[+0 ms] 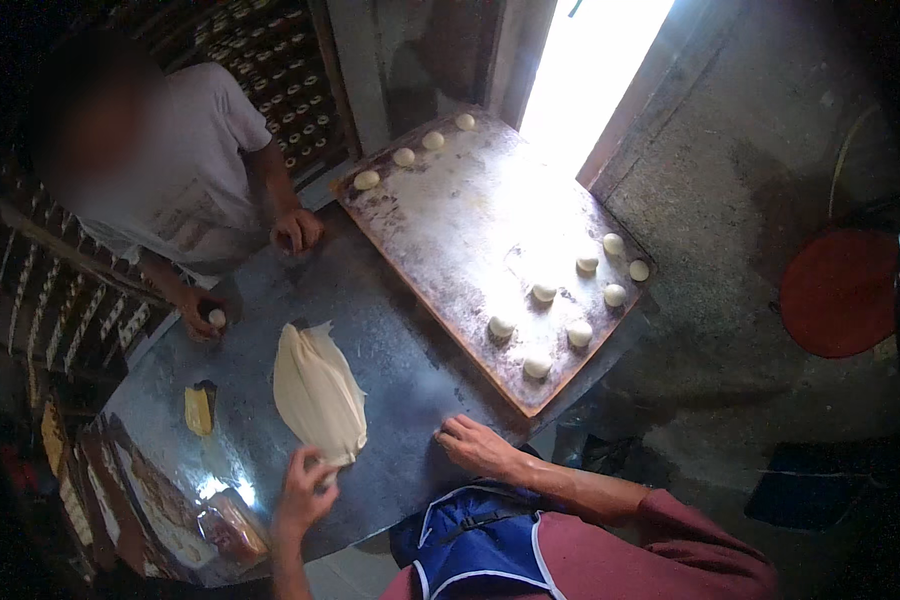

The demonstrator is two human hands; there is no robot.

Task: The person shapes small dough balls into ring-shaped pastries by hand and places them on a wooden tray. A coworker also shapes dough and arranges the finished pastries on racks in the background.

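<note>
Near the dough sheet's lower end, my left hand (305,495) has its fingers closed on a small pale piece of dough (326,478). The long, folded dough sheet (318,390) lies on the grey table (410,350). My right hand (475,448) rests on the table right of it, fingers curled; whatever is under them is hidden. A yellow block (198,412) sits at the left, above a clear bag (232,528). A floury board (440,230) at the back right carries several round dough balls (502,326).
Across the table a person (190,180) holds a small dough ball (217,318). Racks with many small pale pieces (270,80) stand behind them. A red round object (835,295) and a blue object (800,485) lie to the right. A bright doorway (590,60) opens behind the board.
</note>
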